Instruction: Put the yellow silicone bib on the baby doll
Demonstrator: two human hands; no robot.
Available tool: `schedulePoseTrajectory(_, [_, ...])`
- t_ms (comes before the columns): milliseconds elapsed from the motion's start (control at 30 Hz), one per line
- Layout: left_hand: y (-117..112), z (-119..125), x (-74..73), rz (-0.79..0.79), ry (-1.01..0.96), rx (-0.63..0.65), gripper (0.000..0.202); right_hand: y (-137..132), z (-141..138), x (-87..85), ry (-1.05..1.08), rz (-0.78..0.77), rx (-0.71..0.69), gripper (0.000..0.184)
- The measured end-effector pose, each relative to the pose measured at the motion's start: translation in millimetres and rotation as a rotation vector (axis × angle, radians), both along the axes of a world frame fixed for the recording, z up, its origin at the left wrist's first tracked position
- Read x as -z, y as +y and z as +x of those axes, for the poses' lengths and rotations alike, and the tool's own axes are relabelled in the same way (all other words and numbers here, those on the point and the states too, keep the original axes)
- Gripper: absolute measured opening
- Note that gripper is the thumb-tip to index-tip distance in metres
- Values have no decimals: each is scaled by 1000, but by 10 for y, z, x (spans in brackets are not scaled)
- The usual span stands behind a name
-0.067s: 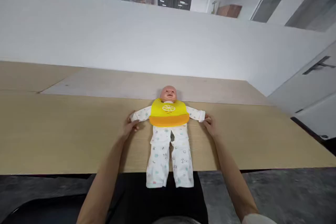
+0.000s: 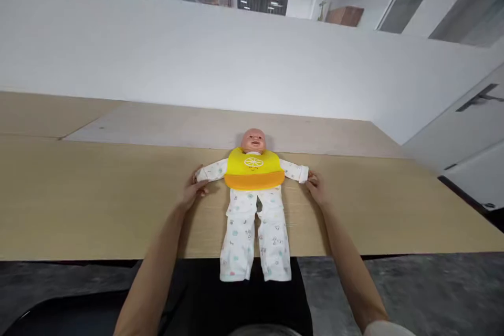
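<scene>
A baby doll (image 2: 253,141) lies on its back on a light wooden table (image 2: 98,199), arms spread. It wears a white printed sleepsuit (image 2: 254,231) and a yellow and orange bib (image 2: 254,169). Its legs hang over the table's near edge. My left hand (image 2: 192,190) pinches the cuff of the doll's sleeve on the left. My right hand (image 2: 316,188) pinches the cuff of the sleeve on the right. Both my forearms reach in from below.
A white partition wall (image 2: 197,58) runs along the far side of the table. White cabinet panels (image 2: 468,142) stand at the right. Dark floor (image 2: 413,289) shows below the table's near edge.
</scene>
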State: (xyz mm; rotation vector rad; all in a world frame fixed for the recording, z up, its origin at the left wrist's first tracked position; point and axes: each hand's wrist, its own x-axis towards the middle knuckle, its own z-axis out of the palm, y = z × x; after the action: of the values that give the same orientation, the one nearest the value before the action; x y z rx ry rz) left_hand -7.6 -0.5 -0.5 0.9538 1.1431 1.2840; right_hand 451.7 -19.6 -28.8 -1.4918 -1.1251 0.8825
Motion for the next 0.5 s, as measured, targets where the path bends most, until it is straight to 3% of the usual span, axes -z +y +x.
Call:
schedulePoseTrajectory(200, [19, -52, 23, -68, -52, 6, 69, 22, 7, 8, -7, 76, -21, 52])
schedulePoseTrajectory(500, [14, 130, 82, 1, 332, -149, 58, 57, 50, 75, -25, 78, -23, 60])
